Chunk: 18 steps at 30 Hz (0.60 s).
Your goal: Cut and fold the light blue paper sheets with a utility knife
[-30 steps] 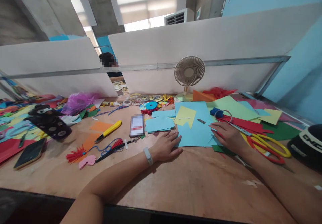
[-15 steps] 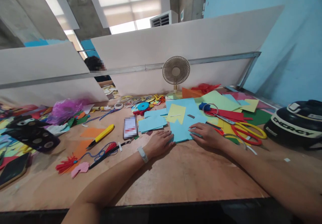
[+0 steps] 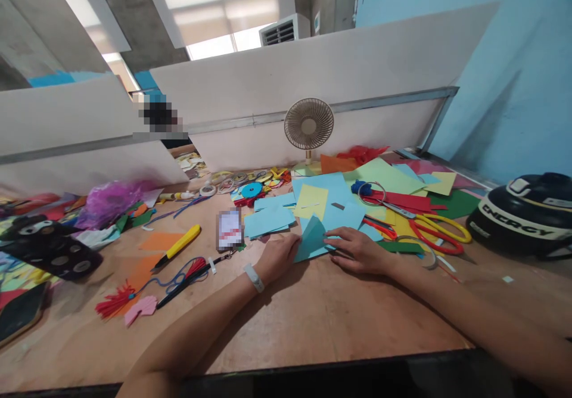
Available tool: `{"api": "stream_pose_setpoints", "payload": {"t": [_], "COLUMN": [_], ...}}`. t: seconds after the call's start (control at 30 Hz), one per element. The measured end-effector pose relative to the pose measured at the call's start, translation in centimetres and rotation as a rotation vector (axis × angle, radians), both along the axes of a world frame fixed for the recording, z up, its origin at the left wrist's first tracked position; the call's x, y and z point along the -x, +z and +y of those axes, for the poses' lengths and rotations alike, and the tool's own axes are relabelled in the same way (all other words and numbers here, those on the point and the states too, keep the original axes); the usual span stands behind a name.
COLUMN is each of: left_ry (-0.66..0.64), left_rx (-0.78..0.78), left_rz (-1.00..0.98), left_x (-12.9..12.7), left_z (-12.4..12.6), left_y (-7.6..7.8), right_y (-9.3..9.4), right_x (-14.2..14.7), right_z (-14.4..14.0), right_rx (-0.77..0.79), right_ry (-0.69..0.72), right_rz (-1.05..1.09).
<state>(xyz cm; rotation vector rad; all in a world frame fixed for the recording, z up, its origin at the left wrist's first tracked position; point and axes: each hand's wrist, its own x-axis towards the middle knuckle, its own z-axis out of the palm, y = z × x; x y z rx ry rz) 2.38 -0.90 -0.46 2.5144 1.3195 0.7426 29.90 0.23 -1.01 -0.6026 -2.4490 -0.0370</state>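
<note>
Left grip [image 3: 283,256] curled, right grip [image 3: 357,251] palm-down

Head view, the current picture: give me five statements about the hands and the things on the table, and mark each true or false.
1. A pale band is on the left wrist. True.
2. Blue paper is partly raised between the left hand and the right hand. True.
3. The yellow-handled tool is in the right hand. False: it lies to the left of the left hand, and the right hand is at the blue paper.
4. The black jug stands to the left of both hands. False: it stands to the right of both.
5. A small fan stands beyond the hands, in front of a white partition. True.
</note>
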Motion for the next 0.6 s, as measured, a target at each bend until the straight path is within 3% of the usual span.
{"api": "stream_pose_setpoints", "payload": {"t": [0.33,0.6], "left_ry": [0.191,0.118], "left_rx": [0.120,0.343], "left_rz": [-0.444,-0.475], "left_x": [-0.1,1.8], "left_z": [-0.2,-2.5], "left_y": [0.3,0.2], "right_y": [-0.2,0.1], "right_x": [-0.4,-0.9], "right_z": [-0.6,-2.0], "right_rx": [-0.004,-0.156], "right_ry": [0.033,0.061], "right_rz": [-0.068,-0.106]}}
